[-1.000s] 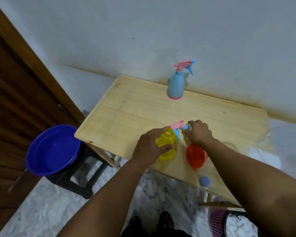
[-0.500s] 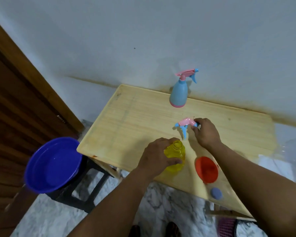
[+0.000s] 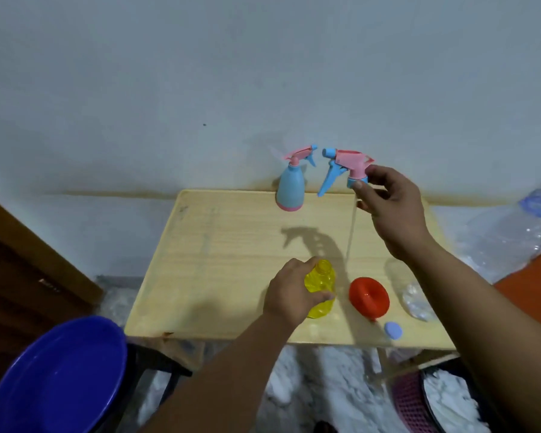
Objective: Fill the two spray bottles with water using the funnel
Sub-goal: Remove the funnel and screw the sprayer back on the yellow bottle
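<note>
I am looking at a counter (image 3: 225, 245) of pale wood, its grain showing and its finish matt, with scuffed marks near the far left corner. The yellow bottle (image 3: 320, 289) is showing as translucent, glossy plastic. The funnel (image 3: 369, 296) is appearing as smooth red plastic with a soft sheen. The blue bottle (image 3: 290, 190) and the pink and blue spray head (image 3: 345, 167) are reading as opaque, smooth plastic. The basin (image 3: 57, 376) is gleaming as glossy blue plastic. The wall (image 3: 263, 73) is looking matt and painted.
</note>
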